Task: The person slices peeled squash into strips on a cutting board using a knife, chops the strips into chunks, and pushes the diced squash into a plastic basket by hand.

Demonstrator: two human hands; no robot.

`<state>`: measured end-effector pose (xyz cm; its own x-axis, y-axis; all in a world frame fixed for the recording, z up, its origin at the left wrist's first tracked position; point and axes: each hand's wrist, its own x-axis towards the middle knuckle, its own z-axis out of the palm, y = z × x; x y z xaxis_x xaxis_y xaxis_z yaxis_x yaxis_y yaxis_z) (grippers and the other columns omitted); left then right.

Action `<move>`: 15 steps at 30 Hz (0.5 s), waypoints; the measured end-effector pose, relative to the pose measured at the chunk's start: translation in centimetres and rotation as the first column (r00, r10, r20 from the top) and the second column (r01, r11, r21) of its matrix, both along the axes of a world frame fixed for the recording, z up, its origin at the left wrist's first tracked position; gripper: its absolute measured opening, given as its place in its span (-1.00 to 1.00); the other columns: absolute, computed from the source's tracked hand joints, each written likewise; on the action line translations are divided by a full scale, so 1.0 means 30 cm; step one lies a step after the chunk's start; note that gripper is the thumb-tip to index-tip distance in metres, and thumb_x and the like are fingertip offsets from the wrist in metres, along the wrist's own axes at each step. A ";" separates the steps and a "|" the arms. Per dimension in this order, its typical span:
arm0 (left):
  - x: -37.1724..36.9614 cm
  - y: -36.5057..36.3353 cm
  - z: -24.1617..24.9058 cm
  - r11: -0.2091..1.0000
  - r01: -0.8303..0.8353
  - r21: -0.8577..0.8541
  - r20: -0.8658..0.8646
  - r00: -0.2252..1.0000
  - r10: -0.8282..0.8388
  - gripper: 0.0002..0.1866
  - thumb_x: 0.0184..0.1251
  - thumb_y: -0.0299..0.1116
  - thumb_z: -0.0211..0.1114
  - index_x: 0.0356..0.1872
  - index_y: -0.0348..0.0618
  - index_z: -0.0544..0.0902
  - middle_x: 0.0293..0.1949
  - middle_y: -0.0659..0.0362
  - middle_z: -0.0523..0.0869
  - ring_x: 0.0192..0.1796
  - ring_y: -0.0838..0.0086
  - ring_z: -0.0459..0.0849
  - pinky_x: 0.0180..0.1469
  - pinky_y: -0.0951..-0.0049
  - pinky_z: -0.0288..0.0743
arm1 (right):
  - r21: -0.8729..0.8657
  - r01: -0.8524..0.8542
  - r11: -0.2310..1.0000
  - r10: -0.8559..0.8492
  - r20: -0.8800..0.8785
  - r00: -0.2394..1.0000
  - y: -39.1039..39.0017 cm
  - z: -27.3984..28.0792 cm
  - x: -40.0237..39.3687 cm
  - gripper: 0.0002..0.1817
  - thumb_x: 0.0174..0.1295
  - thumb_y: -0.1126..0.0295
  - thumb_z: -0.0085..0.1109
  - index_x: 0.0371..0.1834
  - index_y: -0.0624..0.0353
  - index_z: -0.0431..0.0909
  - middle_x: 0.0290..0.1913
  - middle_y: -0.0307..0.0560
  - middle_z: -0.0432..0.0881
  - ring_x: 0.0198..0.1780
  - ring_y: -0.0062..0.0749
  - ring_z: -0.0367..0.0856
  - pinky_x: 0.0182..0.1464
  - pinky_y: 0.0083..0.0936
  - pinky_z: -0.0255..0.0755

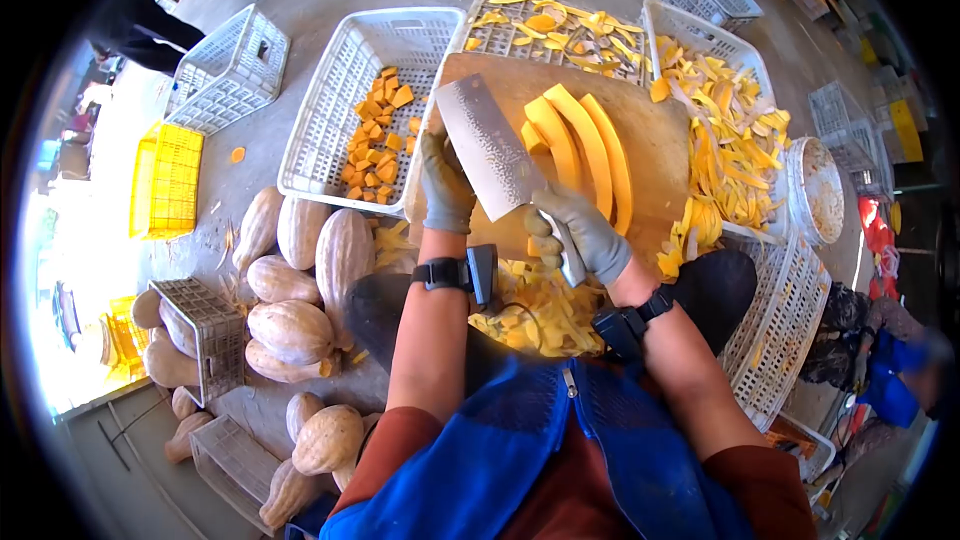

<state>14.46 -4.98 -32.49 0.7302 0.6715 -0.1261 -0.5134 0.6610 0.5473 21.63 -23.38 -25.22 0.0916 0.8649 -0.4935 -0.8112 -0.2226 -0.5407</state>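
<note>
My right hand (pixel 583 232), in a grey glove, is closed around the handle of a cleaver (pixel 490 145). The broad blade slants up to the left over the edge of a wooden cutting board (pixel 660 155). My left hand (pixel 447 188), also gloved, is beside the blade at the board's left edge, with fingers stretched upward and partly hidden by it. Long peeled pumpkin slices (pixel 585 155) lie side by side on the board, right of the blade. Orange pumpkin cubes (pixel 375 145) sit in a white plastic crate (pixel 340 70) to the left.
Peelings (pixel 725 130) fill a crate at the right and cover a slatted crate (pixel 510 10) behind the board. Whole pumpkins (pixel 290 330) are piled on the floor at the left. A white bucket (pixel 815 190) stands at the right. A person's dark-clothed leg (pixel 150 30) shows at upper left.
</note>
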 end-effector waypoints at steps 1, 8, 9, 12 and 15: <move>0.006 0.025 -0.003 0.986 0.098 -0.136 0.049 0.995 -0.092 -0.43 0.50 0.10 -0.23 0.25 -0.08 0.41 0.15 0.09 0.56 0.13 0.26 0.55 0.21 0.18 0.43 | 0.034 -0.032 0.999 0.033 -0.019 0.999 0.010 0.005 0.000 -0.73 0.37 0.10 0.03 -0.33 0.03 0.33 -0.57 -0.32 0.36 -0.68 -0.66 0.33 -0.68 -0.69 0.25; 0.007 0.162 -0.060 0.920 0.342 -0.193 0.325 0.907 -0.268 -0.34 0.39 0.23 -0.06 0.03 -0.28 0.50 -0.17 0.01 0.65 -0.16 0.29 0.63 -0.06 0.27 0.59 | 0.041 0.248 0.968 -0.251 0.238 0.938 -0.036 0.005 0.069 -0.81 0.34 0.19 0.07 -0.22 0.01 0.32 -0.50 -0.29 0.41 -0.65 -0.64 0.38 -0.68 -0.65 0.32; 0.013 0.132 -0.024 0.971 0.074 -0.228 0.085 0.995 -0.055 -0.38 0.39 0.17 -0.01 0.02 -0.29 0.48 -0.23 0.04 0.63 -0.25 0.34 0.60 -0.09 0.35 0.58 | 0.034 0.298 0.954 -0.296 0.256 0.920 -0.074 0.018 0.093 -0.81 0.34 0.20 0.07 -0.21 0.02 0.32 -0.50 -0.29 0.41 -0.64 -0.63 0.38 -0.68 -0.65 0.32; 0.023 0.157 -0.203 0.786 -0.234 0.572 -0.277 0.847 0.453 -0.41 0.39 0.04 0.07 0.22 -0.26 0.38 0.18 -0.12 0.41 0.21 0.15 0.40 0.27 0.12 0.26 | 0.024 0.421 0.907 -0.408 0.302 0.862 -0.174 0.027 0.126 -0.81 0.34 0.22 0.06 -0.21 0.02 0.31 -0.51 -0.28 0.41 -0.65 -0.61 0.38 -0.68 -0.62 0.33; -0.040 -0.095 -0.017 0.116 0.333 0.936 -0.291 0.543 0.788 -0.33 0.15 -0.01 0.29 0.26 -0.07 0.39 0.35 -0.10 0.25 0.40 0.02 0.18 0.41 -0.22 -0.18 | -0.013 0.482 0.876 -0.452 0.327 0.830 -0.275 0.020 0.122 -0.82 0.35 0.22 0.06 -0.19 0.01 0.30 -0.51 -0.27 0.40 -0.67 -0.60 0.38 -0.68 -0.60 0.32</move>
